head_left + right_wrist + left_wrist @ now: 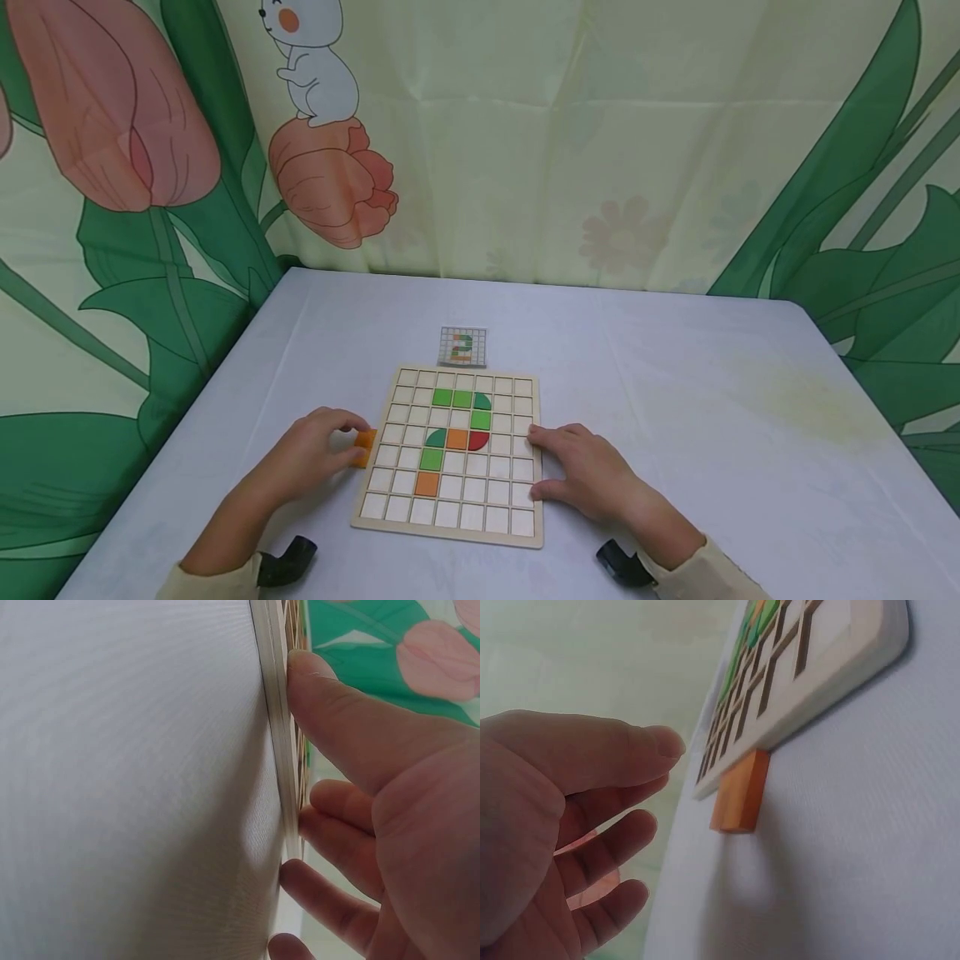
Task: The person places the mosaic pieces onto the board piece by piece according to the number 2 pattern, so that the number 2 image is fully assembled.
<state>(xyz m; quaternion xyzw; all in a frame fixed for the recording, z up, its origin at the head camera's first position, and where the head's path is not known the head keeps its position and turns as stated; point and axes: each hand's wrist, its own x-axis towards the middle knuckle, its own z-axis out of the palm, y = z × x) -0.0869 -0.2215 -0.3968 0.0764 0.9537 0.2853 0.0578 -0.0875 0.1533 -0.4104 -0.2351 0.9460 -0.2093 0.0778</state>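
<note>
A wooden grid board lies on the table, with green squares, orange squares, dark green quarter-rounds and a red quarter-round set in its cells. Against its left edge is an orange block. Beside that block my left hand has its thumb and fingers spread apart; the left wrist view shows a gap between the fingertips and the block. My right hand touches the board's right edge, where the thumb and some fingertips rest along the rim.
Behind the board stands a small card printed with a coloured grid pattern. A white cloth covers the table. A curtain with printed flowers and an animal hangs past the far edge. Black wrist mounts show near both sleeves.
</note>
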